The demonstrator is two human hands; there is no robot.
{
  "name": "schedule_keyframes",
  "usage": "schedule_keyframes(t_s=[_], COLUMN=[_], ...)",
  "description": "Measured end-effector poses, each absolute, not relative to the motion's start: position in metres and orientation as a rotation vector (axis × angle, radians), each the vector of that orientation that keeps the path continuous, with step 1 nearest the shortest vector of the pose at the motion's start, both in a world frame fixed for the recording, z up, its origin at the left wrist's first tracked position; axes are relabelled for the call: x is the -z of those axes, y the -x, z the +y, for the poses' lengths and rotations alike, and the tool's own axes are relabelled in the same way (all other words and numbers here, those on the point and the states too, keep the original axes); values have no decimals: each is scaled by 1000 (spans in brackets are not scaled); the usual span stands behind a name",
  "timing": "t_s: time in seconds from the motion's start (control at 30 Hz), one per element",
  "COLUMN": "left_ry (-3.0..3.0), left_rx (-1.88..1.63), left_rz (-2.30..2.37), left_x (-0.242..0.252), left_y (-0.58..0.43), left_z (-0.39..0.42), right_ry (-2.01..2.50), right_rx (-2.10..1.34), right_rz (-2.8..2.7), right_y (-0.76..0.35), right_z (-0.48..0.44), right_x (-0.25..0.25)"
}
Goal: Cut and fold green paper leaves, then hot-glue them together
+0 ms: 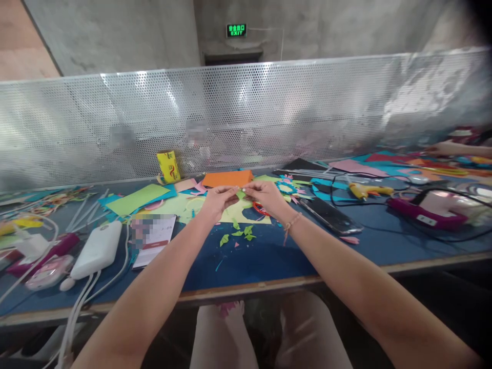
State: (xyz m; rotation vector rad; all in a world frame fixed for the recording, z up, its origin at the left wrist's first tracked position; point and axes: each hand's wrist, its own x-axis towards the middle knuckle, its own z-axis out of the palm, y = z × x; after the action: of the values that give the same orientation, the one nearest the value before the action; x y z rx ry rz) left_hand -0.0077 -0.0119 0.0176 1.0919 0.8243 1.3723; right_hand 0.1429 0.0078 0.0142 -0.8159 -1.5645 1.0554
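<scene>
Both my hands meet over the middle of the blue table (269, 264), fingertips pinched close together. Between them is a small piece of green paper (241, 195), gripped by my left hand (222, 200) and my right hand (267, 196). Just below, several folded green paper leaves (248, 233) lie on the tabletop, with tiny scraps around them. Pale yellow-green paper (230, 215) lies flat under my hands. Behind them sits an orange paper sheet (226, 179). Right of my right hand is a blue and pink paper flower piece (286, 187).
At left are a phone with a lit screen (156, 238), a white power bank (98, 249) with cables, and green paper (138, 199). A dark phone (330, 215) and a yellow glue gun (369, 190) lie right. A perforated metal screen (238, 113) stands behind. Another person's arm (457, 149) shows far right.
</scene>
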Motion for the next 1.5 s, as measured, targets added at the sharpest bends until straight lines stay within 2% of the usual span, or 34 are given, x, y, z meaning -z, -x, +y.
schedule_keyframes(t_s=[0.43,0.67,1.13,1.5], left_ry=[-1220,-1273,-1196,-1250], left_rx=[-1508,-1573,-1558,-1674], left_rz=[896,936,925,917], left_x=[-14,-12,-13,-7], left_y=[3,4,0,5], left_z=[-12,-11,-14,-6], right_ry=[814,772,779,746], right_rx=[-990,-1177,-1146,-1299], right_rz=[-1576,-1481,-1432,-1443], right_y=[-139,-141,-140,-138], right_z=[9,10,15,6], right_x=[-9,-13,-9,-14])
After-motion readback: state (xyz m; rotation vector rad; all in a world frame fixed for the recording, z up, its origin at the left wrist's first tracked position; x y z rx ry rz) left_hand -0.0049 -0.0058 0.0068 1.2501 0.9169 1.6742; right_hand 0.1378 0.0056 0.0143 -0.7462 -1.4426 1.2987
